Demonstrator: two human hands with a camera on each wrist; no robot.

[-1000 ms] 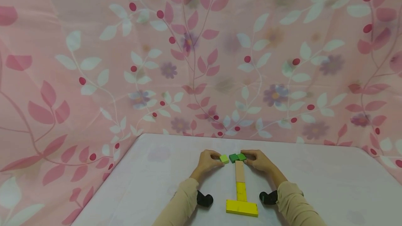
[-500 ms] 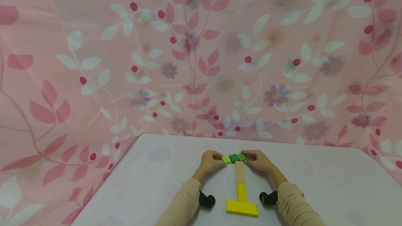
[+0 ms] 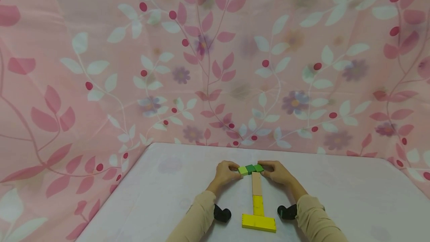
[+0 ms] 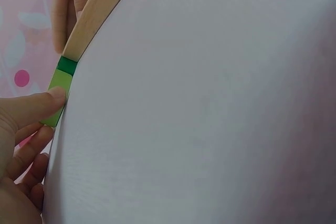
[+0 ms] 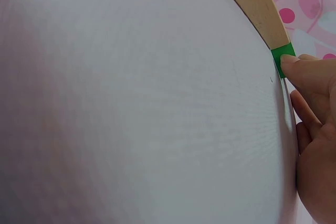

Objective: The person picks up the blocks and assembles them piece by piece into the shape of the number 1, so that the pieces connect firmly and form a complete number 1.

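My left hand [image 3: 226, 171] pinches a light green block [image 3: 243, 170] between thumb and fingers. That block sits at the left end of a short row, up against a dark green block [image 3: 250, 168]. At the row's right end is another green block [image 3: 258, 168], which my right hand [image 3: 276, 171] pinches with its thumb on the near side. Just below the row a plain wooden block [image 3: 256, 183] runs toward me. In the right wrist view the thumb [image 5: 290, 60] lies on the green block [image 5: 278, 52], which meets the plain wooden block [image 5: 257, 6].
A yellow block [image 3: 258, 205] continues the column below the plain one. Across its near end lies a wider yellow block [image 3: 258, 223]. Black wrist devices [image 3: 222, 214] show beside both sleeves. All blocks lie on a white-covered table [image 3: 168, 189] with a pink floral curtain [image 3: 215, 85] behind.
My left hand has moved slightly right with the light green block, closing the gap to the dark green block. The right hand and the column of blocks stay put.
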